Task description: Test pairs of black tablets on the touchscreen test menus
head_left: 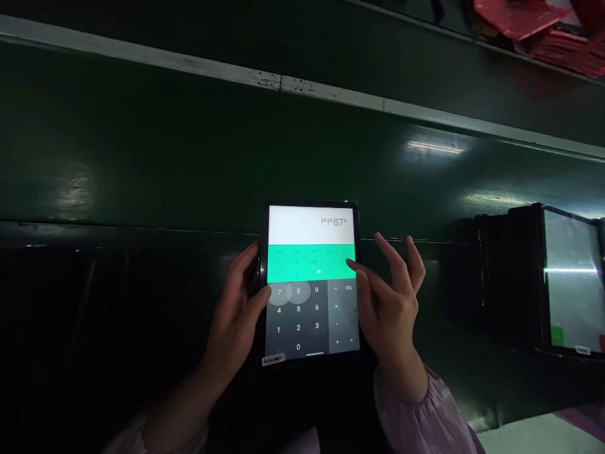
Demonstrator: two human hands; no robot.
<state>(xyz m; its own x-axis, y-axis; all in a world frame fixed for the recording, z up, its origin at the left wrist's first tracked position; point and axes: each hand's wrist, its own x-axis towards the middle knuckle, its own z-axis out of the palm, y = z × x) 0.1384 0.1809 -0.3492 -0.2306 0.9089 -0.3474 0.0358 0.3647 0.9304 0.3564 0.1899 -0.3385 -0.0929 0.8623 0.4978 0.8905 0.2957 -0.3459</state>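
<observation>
A tablet (309, 315) shows a calculator with a white display, a green band and a dark number pad; a small barcode label (273, 359) sits at its lower left corner. My left hand (236, 315) grips the tablet's left edge, thumb on the front near the 7 key and fingers behind. At the right edge is my right hand (390, 306), its index fingertip over the green band and its thumb beside the frame. The other fingers of that hand are raised and spread.
More tablets (571, 277) stand stacked at the right, the front one lit. Red items (558, 38) lie at the top right beyond a pale metal rail (331, 92). The dark green bench surface (189, 145) stretches behind the tablet.
</observation>
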